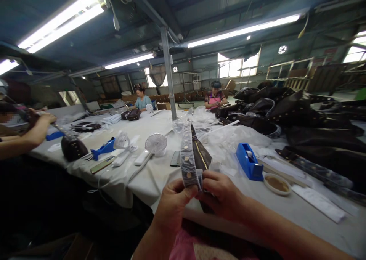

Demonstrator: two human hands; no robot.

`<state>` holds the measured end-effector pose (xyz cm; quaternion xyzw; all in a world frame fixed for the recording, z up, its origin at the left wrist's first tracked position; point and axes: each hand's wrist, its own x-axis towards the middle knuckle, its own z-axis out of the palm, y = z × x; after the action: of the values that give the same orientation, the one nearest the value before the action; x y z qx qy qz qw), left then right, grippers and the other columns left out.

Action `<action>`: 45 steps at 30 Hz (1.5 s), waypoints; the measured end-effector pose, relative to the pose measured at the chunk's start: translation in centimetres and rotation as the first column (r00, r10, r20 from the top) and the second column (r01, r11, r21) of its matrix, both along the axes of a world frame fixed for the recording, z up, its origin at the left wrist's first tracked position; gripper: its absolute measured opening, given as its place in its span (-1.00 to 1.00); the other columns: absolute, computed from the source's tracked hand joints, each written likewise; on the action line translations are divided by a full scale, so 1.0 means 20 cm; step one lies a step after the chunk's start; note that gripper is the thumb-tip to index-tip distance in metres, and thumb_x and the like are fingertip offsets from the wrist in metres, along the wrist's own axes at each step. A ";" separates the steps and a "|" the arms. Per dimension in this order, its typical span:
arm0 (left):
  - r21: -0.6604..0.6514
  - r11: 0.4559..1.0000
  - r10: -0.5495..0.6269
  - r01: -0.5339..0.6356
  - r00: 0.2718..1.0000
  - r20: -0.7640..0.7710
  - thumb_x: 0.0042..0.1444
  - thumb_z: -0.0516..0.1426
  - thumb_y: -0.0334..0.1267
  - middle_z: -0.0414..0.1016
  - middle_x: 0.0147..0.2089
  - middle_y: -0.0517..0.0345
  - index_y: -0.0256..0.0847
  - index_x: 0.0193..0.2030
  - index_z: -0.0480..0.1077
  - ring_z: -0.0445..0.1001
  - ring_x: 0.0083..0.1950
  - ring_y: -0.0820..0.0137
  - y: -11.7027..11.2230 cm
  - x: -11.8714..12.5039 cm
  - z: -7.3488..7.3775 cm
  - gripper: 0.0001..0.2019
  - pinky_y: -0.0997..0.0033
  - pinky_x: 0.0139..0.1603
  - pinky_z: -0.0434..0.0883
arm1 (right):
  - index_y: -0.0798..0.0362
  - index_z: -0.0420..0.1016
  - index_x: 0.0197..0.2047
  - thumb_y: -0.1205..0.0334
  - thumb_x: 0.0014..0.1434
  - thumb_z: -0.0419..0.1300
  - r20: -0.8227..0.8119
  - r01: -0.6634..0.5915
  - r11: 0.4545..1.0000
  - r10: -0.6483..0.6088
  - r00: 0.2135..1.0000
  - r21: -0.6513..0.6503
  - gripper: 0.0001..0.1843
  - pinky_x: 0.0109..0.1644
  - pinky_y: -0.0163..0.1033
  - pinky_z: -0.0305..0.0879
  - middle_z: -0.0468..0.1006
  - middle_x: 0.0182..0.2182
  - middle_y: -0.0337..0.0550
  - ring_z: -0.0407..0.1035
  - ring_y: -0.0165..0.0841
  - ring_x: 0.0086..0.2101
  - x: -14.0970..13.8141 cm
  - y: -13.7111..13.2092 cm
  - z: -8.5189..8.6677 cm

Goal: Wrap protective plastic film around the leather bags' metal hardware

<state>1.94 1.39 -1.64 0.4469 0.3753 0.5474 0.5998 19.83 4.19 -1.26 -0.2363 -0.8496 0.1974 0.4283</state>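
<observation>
Wrapped strap (188, 157) was held in both hands above the table (160, 178)

The strap, studded and sheathed in clear plastic, rose from the hands in front of a dark piece with a gold zip (201, 153). The left hand (175, 199) pinched its lower end between thumb and fingers; the right hand's (223, 191) fingers were closed on the wrapped part just beside. A phone (175, 159) lay left of the strap, near a white fan (156, 142). To the right, a blue tape dispenser (249, 162) stood near a round dish (276, 184).
</observation>
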 end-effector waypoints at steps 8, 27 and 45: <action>0.526 0.842 0.423 -0.118 0.749 -0.509 0.19 0.23 -0.20 0.41 -0.44 0.10 -0.23 -0.41 0.60 0.39 -0.38 0.37 -0.05 0.04 -0.07 -0.78 0.41 -0.33 0.33 | 0.15 0.56 -0.44 0.04 -0.07 0.44 -0.331 -0.183 0.589 -0.152 0.931 -0.787 -0.68 -0.35 -0.29 0.22 0.52 -0.50 -0.19 0.33 -0.38 -0.45 -0.07 -0.01 0.08; 0.162 0.987 0.011 0.025 0.977 -0.213 0.10 0.32 -0.21 0.55 -0.38 0.07 -0.23 -0.25 0.65 0.45 -0.31 0.34 -0.01 -0.04 0.03 -0.85 0.39 -0.21 0.41 | 0.11 0.55 -0.28 -0.05 0.19 0.27 -0.073 -0.150 0.927 0.133 0.988 -0.345 -0.65 -0.38 -0.30 0.15 0.45 -0.38 -0.15 0.25 -0.40 -0.42 0.01 0.05 0.05; -0.171 0.960 -0.178 0.220 0.957 0.230 -0.14 0.44 -0.02 0.04 -0.58 0.43 -0.31 -0.34 0.49 -0.18 -0.60 0.68 0.17 -0.07 0.01 -0.59 0.63 -0.62 -0.15 | 0.10 0.43 -0.55 0.35 0.09 0.28 -0.031 0.099 0.956 -0.112 0.993 -0.277 -0.79 -0.36 -0.31 0.11 0.39 -0.53 -0.26 0.24 -0.43 -0.45 -0.07 0.10 0.01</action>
<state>0.62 4.79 -1.48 0.3608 0.3138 0.4892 0.7294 18.49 6.14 -1.14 -0.3339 -0.7898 0.2957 0.4210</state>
